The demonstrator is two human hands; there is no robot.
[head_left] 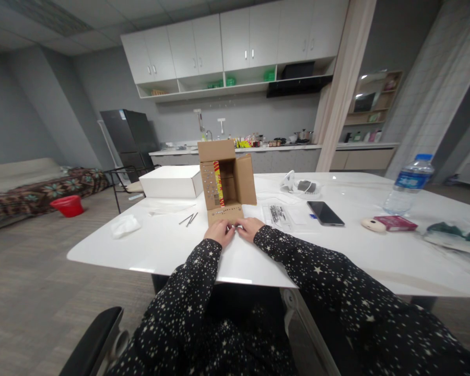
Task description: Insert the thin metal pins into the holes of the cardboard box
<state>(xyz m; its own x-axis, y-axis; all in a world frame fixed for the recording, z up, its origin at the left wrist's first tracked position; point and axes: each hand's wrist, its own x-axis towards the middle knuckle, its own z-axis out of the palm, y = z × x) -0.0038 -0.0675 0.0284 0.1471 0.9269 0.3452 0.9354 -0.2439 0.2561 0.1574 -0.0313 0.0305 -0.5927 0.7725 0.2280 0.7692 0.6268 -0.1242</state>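
A small cardboard box (pixel 246 180) stands upright on the table with its flaps spread and its opening towards me. Rows of tiny shiny pieces dot its left flap and the lower flap (pixel 219 215) lying on the table. At that lower flap's near edge, my left hand (pixel 220 232) has its fingers bent and drawn together. My right hand (pixel 249 228) meets it from the right, its fingertips pinched close to the left ones. Whatever small thing is between the fingertips is too tiny to make out. Right of the box lies a clear plastic case (pixel 282 216) with small dark pieces.
Thin metal tools (pixel 188 219) and a crumpled tissue (pixel 126 226) lie to the left. A white box (pixel 171 181) stands behind them. On the right are a phone (pixel 325 213), a dark red packet (pixel 395 223) and a water bottle (pixel 409 183). A white corded device (pixel 288 180) sits farther back.
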